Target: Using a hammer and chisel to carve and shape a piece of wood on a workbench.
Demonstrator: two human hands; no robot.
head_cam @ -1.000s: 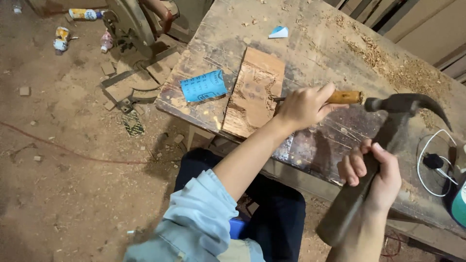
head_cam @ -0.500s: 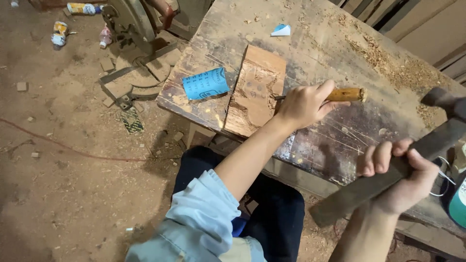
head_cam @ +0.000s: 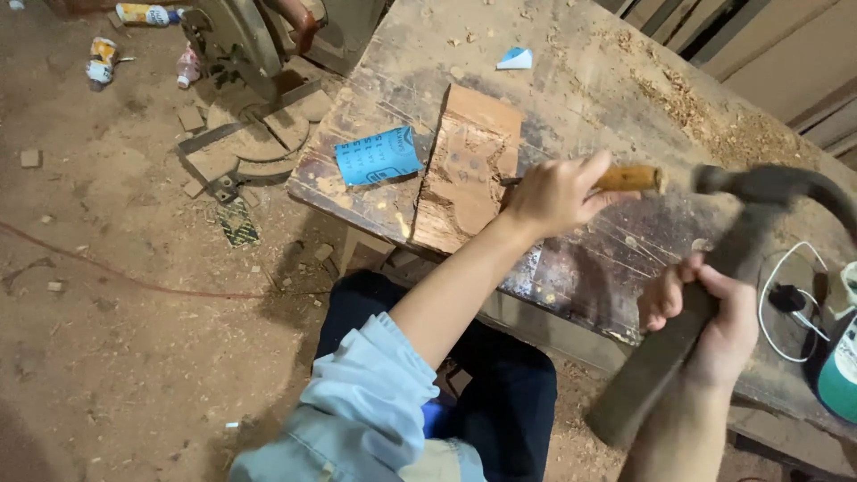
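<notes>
My left hand (head_cam: 553,192) grips a chisel by its wooden handle (head_cam: 629,178), and the blade lies against the right edge of a carved wooden board (head_cam: 464,174) on the workbench (head_cam: 571,80). My right hand (head_cam: 710,312) is closed around the thick dark shaft of a hammer (head_cam: 661,357). The hammer's head (head_cam: 768,183) is blurred and sits just right of the chisel handle's end. I cannot tell whether head and handle touch. A blue sleeve covers my left upper arm.
A blue rectangular sheet (head_cam: 377,156) lies left of the board, and a small white and blue scrap (head_cam: 515,59) lies further back. A white cable (head_cam: 786,303) and a teal container (head_cam: 839,375) sit at the bench's right. Wood shavings, offcuts and a machine base (head_cam: 241,36) litter the dirt floor.
The hammer drew back to the right half a second ago and has now swung left again, close to the chisel handle's end. My left hand has kept the chisel on the board.
</notes>
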